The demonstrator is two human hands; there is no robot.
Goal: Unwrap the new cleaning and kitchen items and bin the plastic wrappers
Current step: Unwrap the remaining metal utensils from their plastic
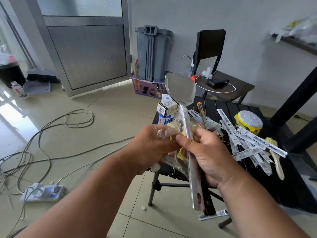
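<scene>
The right hand [208, 152] grips the metal spatula [186, 121] by its handle, blade up, clear of the cluttered black table [221, 107], so the sleeve can slide off. The left hand [151, 146] bunches the clear plastic wrapper [167, 132] beside the shaft (apparently partly still around it). A grey bin [152, 52] stands by the wall.

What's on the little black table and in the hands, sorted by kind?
Metal spatula: 1
Plastic wrapper: 1
Small boxes: about 3, stacked, count unsure
Scrub pad: 1
Brush: 1
Screwdriver: 1
Label strips: too tangled to count
Total: about 8, strips aside
</scene>
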